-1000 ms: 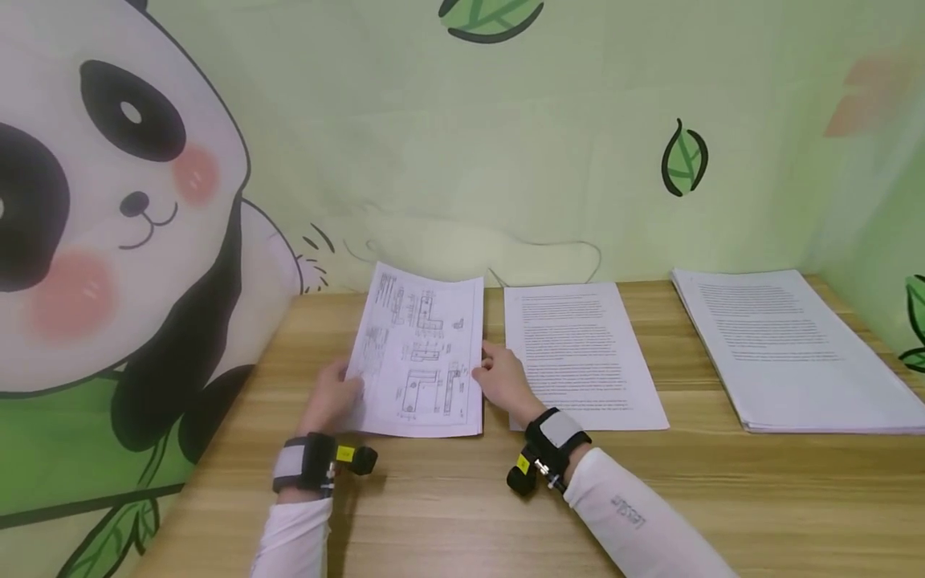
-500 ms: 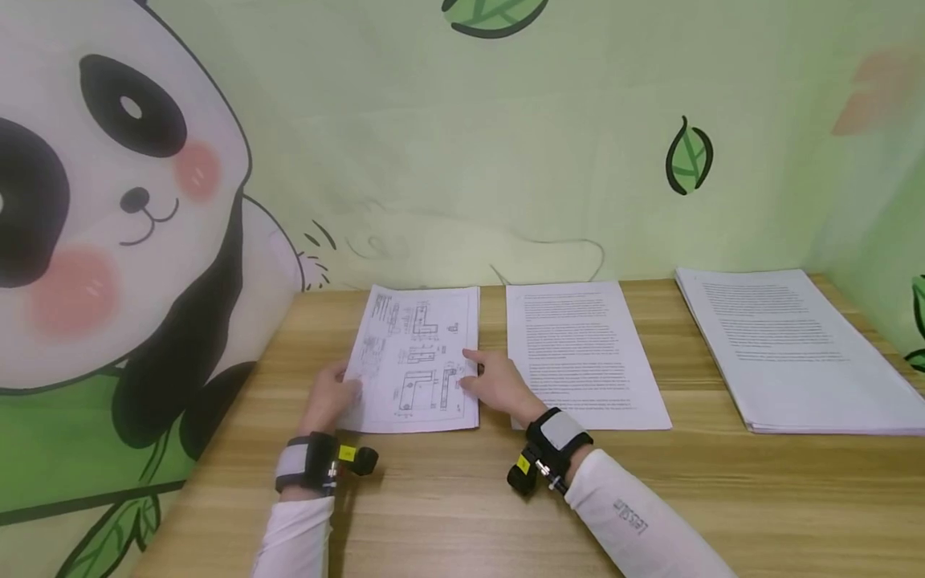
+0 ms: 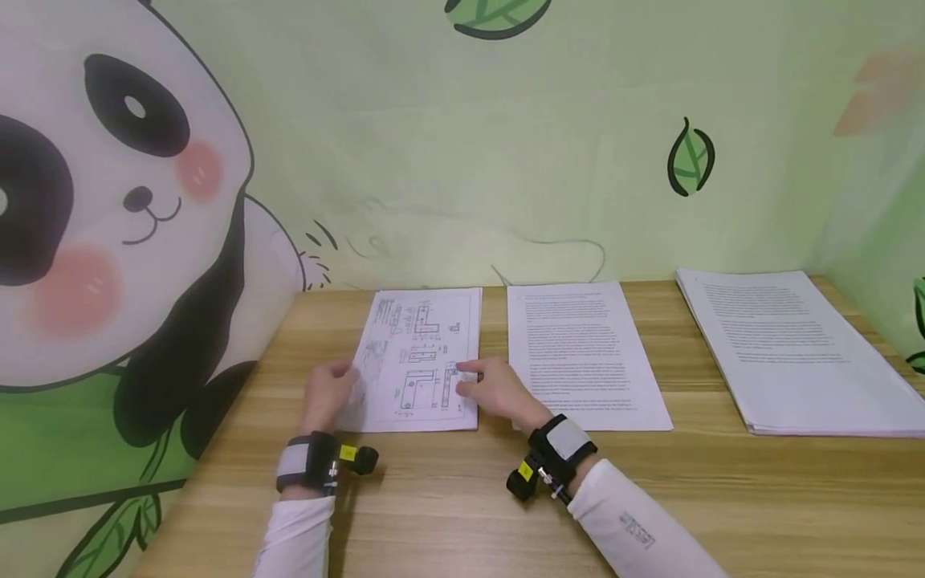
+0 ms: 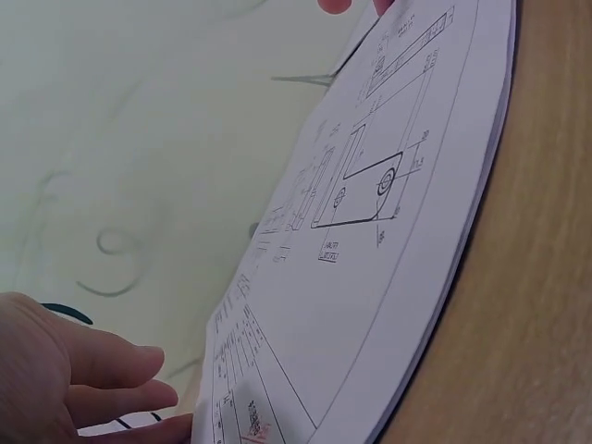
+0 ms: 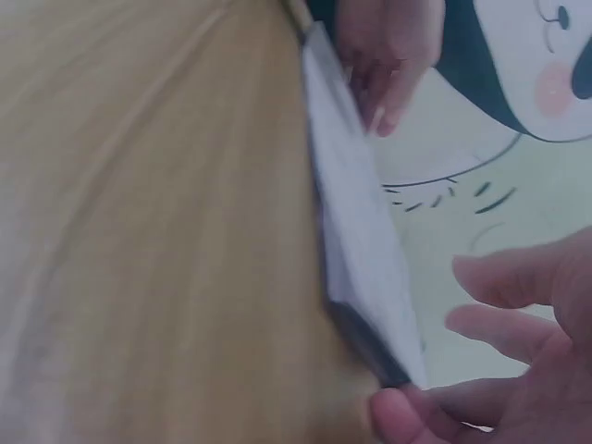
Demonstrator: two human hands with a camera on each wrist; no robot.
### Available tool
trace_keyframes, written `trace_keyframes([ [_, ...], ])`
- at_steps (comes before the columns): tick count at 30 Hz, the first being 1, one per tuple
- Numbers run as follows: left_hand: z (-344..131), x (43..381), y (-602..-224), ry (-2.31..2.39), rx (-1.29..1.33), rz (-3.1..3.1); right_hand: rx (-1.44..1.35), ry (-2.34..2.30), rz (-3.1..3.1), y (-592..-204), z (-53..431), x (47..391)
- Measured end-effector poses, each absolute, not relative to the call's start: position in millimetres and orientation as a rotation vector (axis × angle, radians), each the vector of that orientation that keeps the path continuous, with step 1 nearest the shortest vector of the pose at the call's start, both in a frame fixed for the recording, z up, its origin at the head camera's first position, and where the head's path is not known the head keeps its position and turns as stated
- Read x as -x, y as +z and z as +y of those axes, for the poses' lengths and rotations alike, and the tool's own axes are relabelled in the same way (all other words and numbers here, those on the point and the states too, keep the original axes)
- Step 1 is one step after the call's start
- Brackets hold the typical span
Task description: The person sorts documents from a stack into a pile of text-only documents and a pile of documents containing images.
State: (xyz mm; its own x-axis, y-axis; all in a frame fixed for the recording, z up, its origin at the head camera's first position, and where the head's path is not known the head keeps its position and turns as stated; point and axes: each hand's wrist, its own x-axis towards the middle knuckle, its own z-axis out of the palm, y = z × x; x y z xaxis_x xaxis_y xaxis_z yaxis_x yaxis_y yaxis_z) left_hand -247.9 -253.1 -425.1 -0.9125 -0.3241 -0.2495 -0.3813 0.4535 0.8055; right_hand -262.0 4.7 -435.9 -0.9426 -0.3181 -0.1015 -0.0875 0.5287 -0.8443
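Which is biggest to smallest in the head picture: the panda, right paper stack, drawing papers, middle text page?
1. Panda
2. Right paper stack
3. Drawing papers and middle text page: too alike to rank.

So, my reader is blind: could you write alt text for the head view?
Left hand and right hand are at opposite edges of a thin white paper stack topped by a black-line technical drawing on a wood-grain table. To the right lie a white printed page and a thicker white paper stack; at left, a black-and-white cartoon panda.
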Motion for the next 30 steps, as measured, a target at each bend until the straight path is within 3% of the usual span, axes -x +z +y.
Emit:
trace_keyframes([
  [15, -251.6, 251.6, -423.5, 1.49, 0.573, 2.601, 0.42, -1.327, 2.523, -426.1, 20.5, 258.5],
  [30, -206.4, 253.1, -406.0, 1.588, 0.34, 2.683, 0.45, -1.401, 2.656, -400.9, 117.1, 271.3],
])
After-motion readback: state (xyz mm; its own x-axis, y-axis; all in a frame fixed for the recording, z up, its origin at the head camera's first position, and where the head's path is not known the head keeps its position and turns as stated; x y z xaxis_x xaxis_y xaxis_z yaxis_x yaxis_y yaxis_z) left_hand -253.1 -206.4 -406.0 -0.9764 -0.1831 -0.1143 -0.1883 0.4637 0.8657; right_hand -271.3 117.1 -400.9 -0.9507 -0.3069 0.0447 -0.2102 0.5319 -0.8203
